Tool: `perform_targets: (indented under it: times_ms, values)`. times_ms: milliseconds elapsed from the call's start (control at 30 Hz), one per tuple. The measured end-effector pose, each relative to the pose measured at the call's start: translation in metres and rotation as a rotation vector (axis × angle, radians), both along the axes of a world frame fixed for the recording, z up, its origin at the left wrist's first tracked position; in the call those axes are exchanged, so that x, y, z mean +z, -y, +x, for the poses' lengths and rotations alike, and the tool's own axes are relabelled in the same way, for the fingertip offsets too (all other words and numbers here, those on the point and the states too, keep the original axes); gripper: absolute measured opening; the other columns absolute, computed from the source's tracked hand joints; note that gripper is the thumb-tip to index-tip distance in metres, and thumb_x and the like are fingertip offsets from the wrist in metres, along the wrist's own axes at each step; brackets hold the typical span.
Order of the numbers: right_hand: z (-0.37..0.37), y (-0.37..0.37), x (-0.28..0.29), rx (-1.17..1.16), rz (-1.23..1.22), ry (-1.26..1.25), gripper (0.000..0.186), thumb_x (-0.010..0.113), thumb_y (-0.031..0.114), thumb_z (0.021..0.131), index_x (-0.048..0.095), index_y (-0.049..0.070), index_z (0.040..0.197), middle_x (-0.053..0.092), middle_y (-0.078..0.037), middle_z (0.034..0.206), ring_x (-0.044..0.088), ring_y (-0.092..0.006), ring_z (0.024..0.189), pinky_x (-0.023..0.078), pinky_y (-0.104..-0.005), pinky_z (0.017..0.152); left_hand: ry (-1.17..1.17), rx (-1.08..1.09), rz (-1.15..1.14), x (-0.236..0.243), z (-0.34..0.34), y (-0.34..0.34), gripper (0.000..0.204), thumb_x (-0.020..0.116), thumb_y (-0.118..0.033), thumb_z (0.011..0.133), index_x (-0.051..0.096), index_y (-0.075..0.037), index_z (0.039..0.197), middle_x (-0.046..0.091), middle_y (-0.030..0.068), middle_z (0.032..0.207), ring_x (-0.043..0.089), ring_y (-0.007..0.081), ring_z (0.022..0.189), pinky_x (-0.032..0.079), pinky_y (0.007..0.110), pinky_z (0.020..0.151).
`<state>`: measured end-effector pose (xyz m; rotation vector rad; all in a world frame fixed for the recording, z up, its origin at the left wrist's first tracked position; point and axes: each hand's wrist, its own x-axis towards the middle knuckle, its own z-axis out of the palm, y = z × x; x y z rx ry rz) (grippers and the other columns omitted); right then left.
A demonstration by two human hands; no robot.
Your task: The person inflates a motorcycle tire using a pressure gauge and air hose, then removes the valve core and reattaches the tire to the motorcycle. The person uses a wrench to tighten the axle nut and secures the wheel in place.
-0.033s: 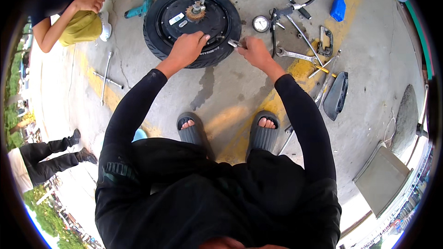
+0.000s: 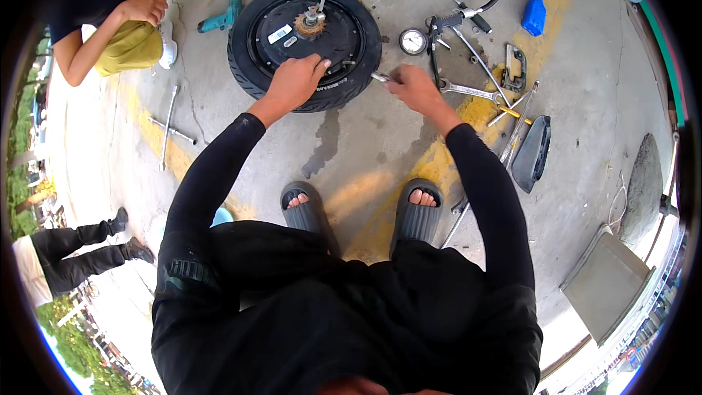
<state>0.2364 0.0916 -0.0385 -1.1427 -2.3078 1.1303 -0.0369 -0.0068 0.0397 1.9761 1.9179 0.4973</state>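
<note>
A black wheel (image 2: 248, 66), a tyre around a hub with a rusty sprocket (image 2: 309, 23), lies on the ground in front of me. My left hand (image 2: 295, 80) is closed against its near side, thumb pointing right and fingertips hidden beneath the hand. Just right of the tyre, my right hand (image 2: 417, 88) is closed around a small silver metal tool (image 2: 379, 77). Its tip points left toward the tyre; its exact kind cannot be made out. A short stem-like piece (image 2: 346, 64) shows on the wheel near my left thumb.
Right of the wheel lie a gauge (image 2: 413, 42) with a hose, a wrench (image 2: 469, 90), a clamp-like metal part (image 2: 515, 67), a blue bottle (image 2: 534, 14) and a black shell (image 2: 532, 153). A teal drill (image 2: 221, 16) and a cross wrench (image 2: 170, 128) lie left, near a crouching person (image 2: 135, 36).
My right hand has shifted slightly right and down, drawing the metal tool away from the tyre. My left hand stays at the wheel.
</note>
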Motion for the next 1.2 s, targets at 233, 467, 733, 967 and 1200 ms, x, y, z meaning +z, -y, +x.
perform_targets:
  times_ms: [233,467,733,967,1200]
  values:
    - [0.126,0.068,0.026,0.558,-0.055,0.59,0.038,0.08,0.024,0.08,0.068,0.005,0.111,0.072,-0.017,0.095,0.068,-0.0389,0.099,0.054,-0.0485,0.085,0.243,-0.024,0.004,0.006,0.009,0.008,0.034,0.056,-0.028,0.105,0.059,0.001,0.087,0.061,0.021,0.071,0.062,0.0395,0.069,0.046,0.047,0.062]
    - [0.024,0.114,0.044,-0.288,-0.56,-0.362,0.04,0.072,0.021,0.094,0.063,-0.001,0.127,0.073,-0.015,0.103,0.071,-0.0212,0.084,0.054,-0.033,0.073,0.994,0.275,-0.499,-0.007,0.084,0.017,0.029,0.054,-0.027,0.108,0.064,-0.001,0.114,0.06,-0.0001,0.082,0.048,0.0053,0.061,0.04,0.023,0.054]
    - [-0.035,0.109,0.048,-0.488,-0.643,-0.612,0.024,0.07,0.014,0.097,0.073,-0.005,0.111,0.073,-0.005,0.087,0.065,-0.0097,0.076,0.05,-0.025,0.066,0.86,0.359,-0.449,0.004,0.089,0.022,0.031,0.055,-0.022,0.107,0.062,0.001,0.126,0.065,0.0022,0.085,0.06,0.0082,0.064,0.046,0.024,0.054]
    - [-0.056,0.099,0.02,-0.526,-0.571,-0.6,0.023,0.064,0.015,0.1,0.071,-0.005,0.109,0.075,-0.01,0.092,0.069,-0.012,0.077,0.052,-0.0285,0.066,0.844,0.416,-0.488,0.004,0.076,0.016,0.038,0.049,-0.027,0.109,0.059,0.002,0.132,0.072,0.0071,0.089,0.064,0.01,0.064,0.049,0.025,0.055]
    - [-0.054,0.058,-0.012,-0.616,-0.676,-0.576,0.028,0.059,0.018,0.102,0.066,-0.007,0.114,0.074,-0.01,0.097,0.072,-0.0158,0.079,0.053,-0.0298,0.065,-0.023,0.086,-0.117,-0.005,0.054,-0.019,0.025,0.059,-0.021,0.098,0.066,-0.007,0.118,0.073,0.0203,0.1,0.068,0.0426,0.094,0.053,0.051,0.084]
